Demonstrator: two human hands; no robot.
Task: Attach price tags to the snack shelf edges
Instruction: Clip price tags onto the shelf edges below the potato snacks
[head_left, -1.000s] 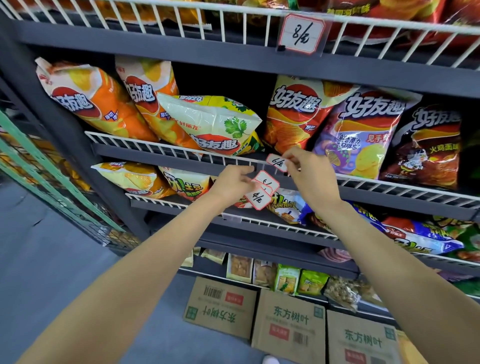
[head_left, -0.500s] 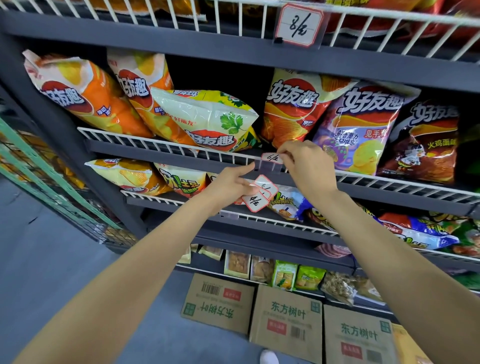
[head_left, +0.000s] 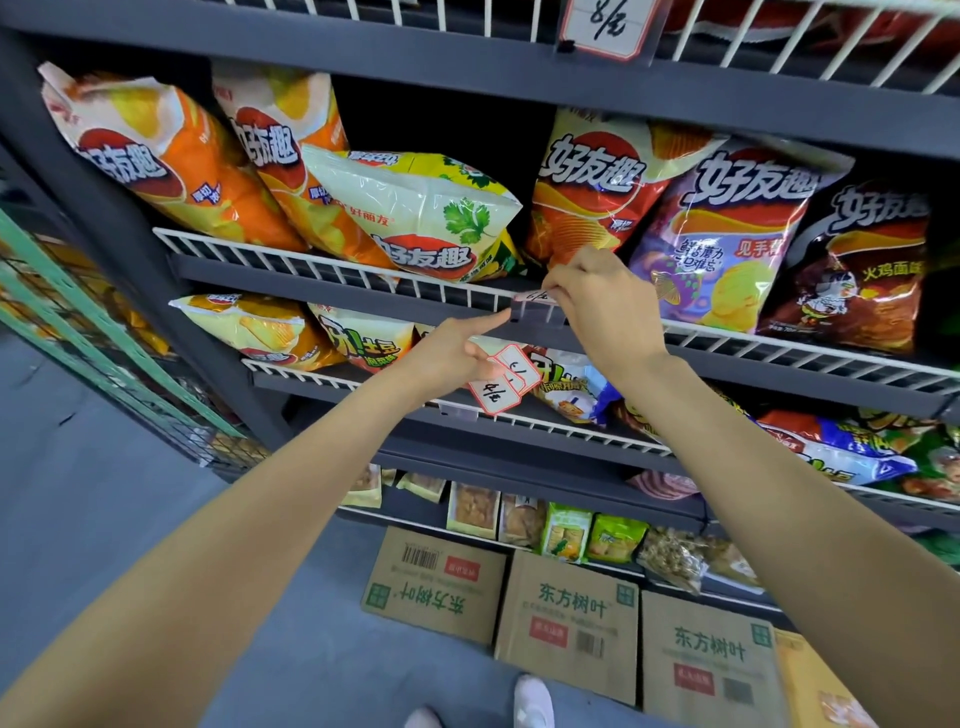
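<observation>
Right hand (head_left: 597, 306) pinches a price tag (head_left: 535, 296) at the shelf edge (head_left: 415, 304), tag mostly hidden by fingers. Left hand (head_left: 452, 358) grips spare tags (head_left: 501, 382), index finger extended; writing hard to read.

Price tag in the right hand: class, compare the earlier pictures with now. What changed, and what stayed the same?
The right hand lifted the price tag up to the clear holder on the shelf rail; the left forefinger now steadies that holder. The left hand still holds the spare tags.
</observation>
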